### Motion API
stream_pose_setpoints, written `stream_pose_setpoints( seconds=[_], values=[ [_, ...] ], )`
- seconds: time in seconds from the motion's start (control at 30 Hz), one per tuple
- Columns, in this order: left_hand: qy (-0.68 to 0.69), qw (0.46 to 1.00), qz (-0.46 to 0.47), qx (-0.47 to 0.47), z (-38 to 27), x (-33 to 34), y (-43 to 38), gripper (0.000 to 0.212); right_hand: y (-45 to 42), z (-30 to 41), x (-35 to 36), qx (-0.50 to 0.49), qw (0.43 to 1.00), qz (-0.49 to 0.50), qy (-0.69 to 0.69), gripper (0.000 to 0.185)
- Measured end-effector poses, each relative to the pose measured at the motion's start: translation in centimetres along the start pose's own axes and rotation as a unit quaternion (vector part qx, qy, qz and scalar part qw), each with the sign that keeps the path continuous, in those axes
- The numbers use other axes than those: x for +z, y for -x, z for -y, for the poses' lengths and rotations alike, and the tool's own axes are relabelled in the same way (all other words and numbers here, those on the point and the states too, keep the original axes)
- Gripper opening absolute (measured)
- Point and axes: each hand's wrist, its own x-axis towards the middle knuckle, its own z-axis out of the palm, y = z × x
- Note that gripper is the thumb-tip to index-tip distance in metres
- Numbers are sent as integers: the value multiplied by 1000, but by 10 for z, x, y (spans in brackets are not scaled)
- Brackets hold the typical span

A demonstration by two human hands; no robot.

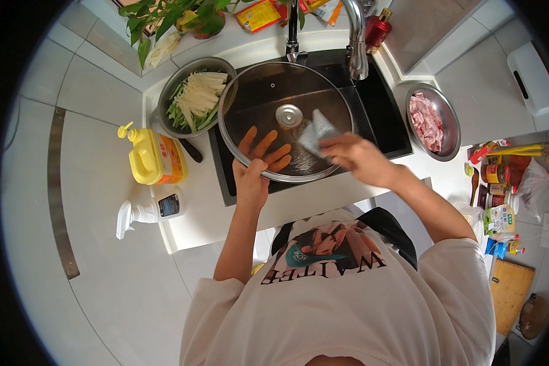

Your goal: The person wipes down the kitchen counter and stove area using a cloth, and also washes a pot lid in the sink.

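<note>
A round, clear glass pot lid (pixel 258 103) with a metal rim is held tilted over a black sink (pixel 384 114). My left hand (pixel 252 176) grips the lid's near-left rim, thumb on top and fingers spread beneath, visible through the glass. In my right hand (pixel 361 160) is a bunched grey-blue cloth (pixel 318 132), which lies against the right part of the glass or just over it; I cannot tell which. Fine streaks or reflections show on the glass near the cloth. Through the lid, the sink's metal drain (pixel 288 116) can be seen.
Left stands a metal pan (pixel 164 121) of cut vegetables, near a yellow pump jug (pixel 148 158) and a spray bottle (pixel 158 208). Right is a metal bowl (pixel 455 142) of raw meat. A chrome faucet (pixel 357 50) overhangs the sink. Jars and a cutting board (pixel 512 293) are far right.
</note>
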Motion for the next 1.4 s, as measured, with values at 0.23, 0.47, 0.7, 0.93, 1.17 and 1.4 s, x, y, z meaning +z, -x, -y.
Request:
stream_pose_setpoints(
  seconds=[0.23,0.47,0.7,0.93,1.17,1.4],
  values=[
    [12,1000,-11,4,5,-1,-3,66,-9,22,15,-97,991,-38,-81,25],
    [4,1000,-3,-27,2,16,-3,68,-2,8,14,-106,988,-26,-107,21],
    [-1,999,36,-14,4,17,6,70,-1,33,21,-89,989,-35,-115,20],
    [-39,998,31,-24,4,9,12,76,26,-16,-7,-55,980,-113,153,26],
    [-62,990,93,-89,14,17,17,78,-48,-54,-6,15,993,-91,78,55],
    [-127,984,83,-92,12,12,16,79,-70,10,31,-152,982,-51,-97,48]
  ],
)
